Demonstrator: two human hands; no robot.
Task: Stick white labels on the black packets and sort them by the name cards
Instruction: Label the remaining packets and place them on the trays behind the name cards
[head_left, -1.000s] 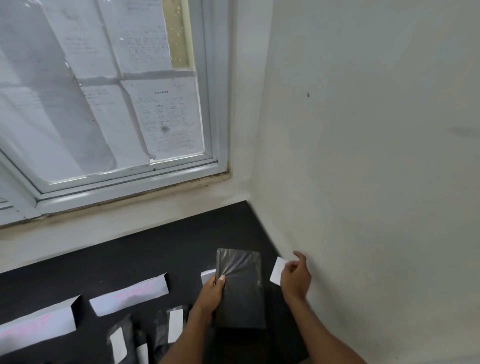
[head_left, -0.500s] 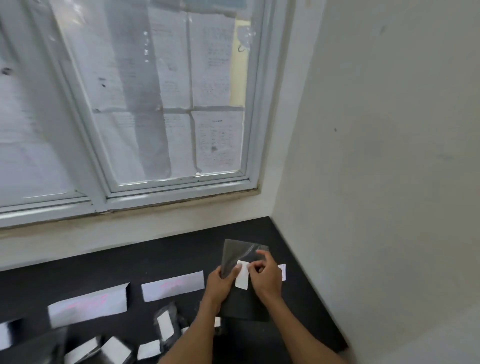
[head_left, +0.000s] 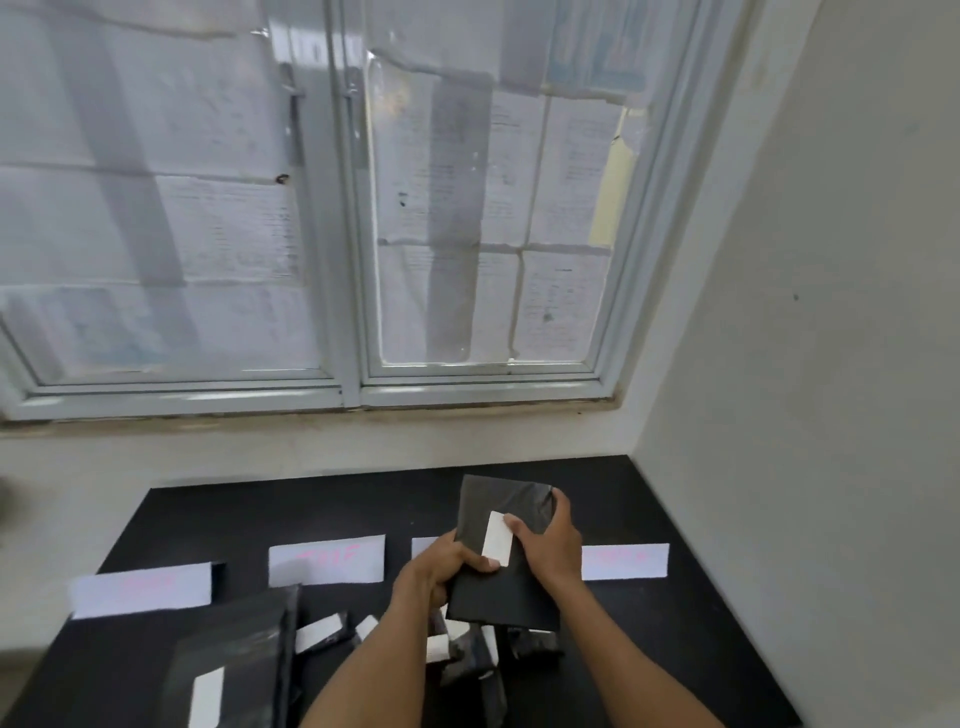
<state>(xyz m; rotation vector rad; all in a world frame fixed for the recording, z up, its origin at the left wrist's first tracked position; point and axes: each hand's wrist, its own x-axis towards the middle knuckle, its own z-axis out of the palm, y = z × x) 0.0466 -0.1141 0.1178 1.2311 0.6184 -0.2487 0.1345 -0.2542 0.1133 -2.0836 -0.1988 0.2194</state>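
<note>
Black packet (head_left: 506, 566) above the surface (head_left: 363, 504), left hand (head_left: 441, 569) gripping its lower edge, right hand (head_left: 550, 545) holding its side, thumb on white label (head_left: 497, 540)

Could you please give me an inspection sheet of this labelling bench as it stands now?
Surface: black table, set into a wall corner.
Job's things: black packet held above the table, white label on its face; four name cards in a row, pink writing unreadable; labelled packets heaped in front.
Clutter: nothing seen.
Grips: left grip holds the packet's left edge, thumb on the label's lower end; right grip holds its right edge, thumb on the label's upper part.
Cables: nothing seen.
Surroundings: window covered with papers; plain wall on the right.
</note>
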